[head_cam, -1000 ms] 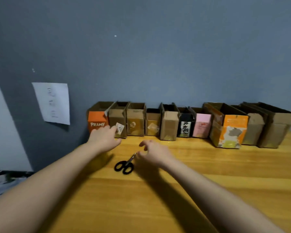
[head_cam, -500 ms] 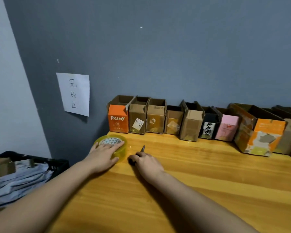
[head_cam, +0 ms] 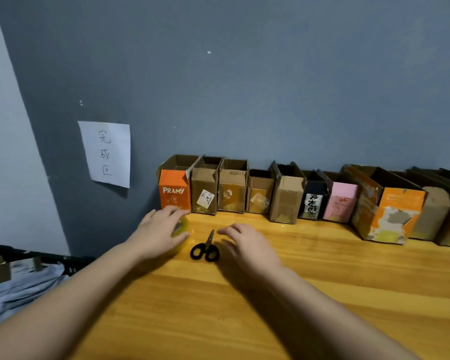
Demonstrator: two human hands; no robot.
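Head view: scissors [head_cam: 205,247] point blades toward boxes [head_cam: 231,189]; right hand [head_cam: 247,246] relaxed beside, left hand [head_cam: 158,233] flat on tape [head_cam: 184,226].

My feed shows two arms only, both bare. Left hand [head_cam: 161,233] and right hand [head_cam: 247,245] are bare skin from the fingertips back. Left forearm [head_cam: 83,289] is bare along its whole visible length. It looks wide at the lower-left corner through the wide-angle lens and tapers to the wrist. Right forearm [head_cam: 309,300] is the same, bare down to the bottom edge. Both wrists are bare too. On the left hand I can see the finger backs and thumb. On the right hand I see the back of the hand, with the fingers slightly blurred, so I can't read nail detail. The rest of the person is out of frame.
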